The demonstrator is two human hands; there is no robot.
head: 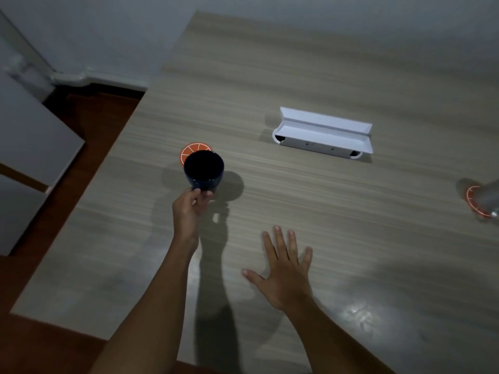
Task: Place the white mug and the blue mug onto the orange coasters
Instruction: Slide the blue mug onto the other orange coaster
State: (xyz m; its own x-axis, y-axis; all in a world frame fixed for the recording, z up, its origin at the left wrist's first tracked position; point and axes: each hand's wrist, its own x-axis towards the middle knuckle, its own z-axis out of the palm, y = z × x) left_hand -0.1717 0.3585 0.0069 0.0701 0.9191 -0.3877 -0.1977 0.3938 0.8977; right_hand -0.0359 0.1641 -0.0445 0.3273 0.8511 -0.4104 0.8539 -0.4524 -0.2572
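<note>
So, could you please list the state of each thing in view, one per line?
blue mug: upright, held by the left hand, over the near orange coaster
right hand: open, empty
white mug: on the far orange coaster, cut off by the frame
white box: open

The open box (322, 136) lies on the table (297, 76), toward its far side. Left of the box and nearer the person, a coaster (189, 152) lies on the table, with a mug (204, 170) overlapping its near edge. The left hand (189, 209) grips the mug from the near side. Nearer than the box, the right hand (283, 268) hangs spread over the table. Far right of the box, at the picture's edge, a second coaster (474, 202) lies under a blurred mug (490, 198).
</note>
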